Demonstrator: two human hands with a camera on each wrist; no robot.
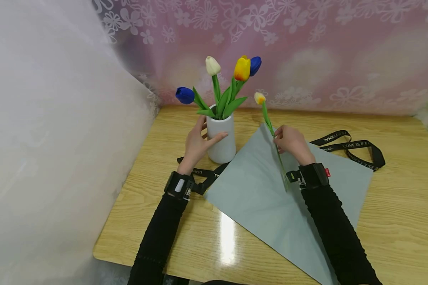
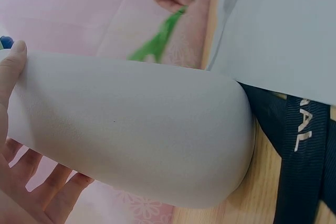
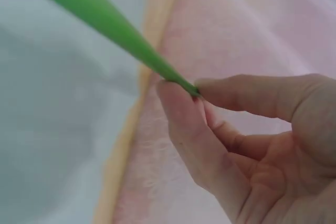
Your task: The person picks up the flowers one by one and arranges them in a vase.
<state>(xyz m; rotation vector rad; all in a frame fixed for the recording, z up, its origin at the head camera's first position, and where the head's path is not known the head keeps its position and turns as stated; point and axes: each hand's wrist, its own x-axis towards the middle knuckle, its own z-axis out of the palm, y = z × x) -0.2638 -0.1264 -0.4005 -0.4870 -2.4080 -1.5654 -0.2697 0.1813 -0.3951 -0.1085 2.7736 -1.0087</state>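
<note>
My left hand (image 1: 197,143) holds a white vase (image 1: 222,142) from its left side, thumb across the front and fingers around the back. Several tulips stand in the vase: a white one (image 1: 213,65), a yellow one (image 1: 242,69) and two blue ones, one leaning left (image 1: 185,95). To the right, my right hand (image 1: 291,141) pinches the green stem of a single pale yellow tulip (image 1: 259,98) between thumb and fingertips. That tulip is upright over the grey wrapping paper, its stem hanging below the hand. In the right wrist view the pinched stem (image 3: 100,14) shows close up.
Grey wrapping paper (image 1: 249,198) lies spread on the wooden table (image 1: 157,229). A black lettered ribbon (image 1: 363,146) loops out at its right, and more black ribbon (image 1: 208,174) lies by the vase's base. A pink floral cloth (image 1: 306,59) hangs behind the table.
</note>
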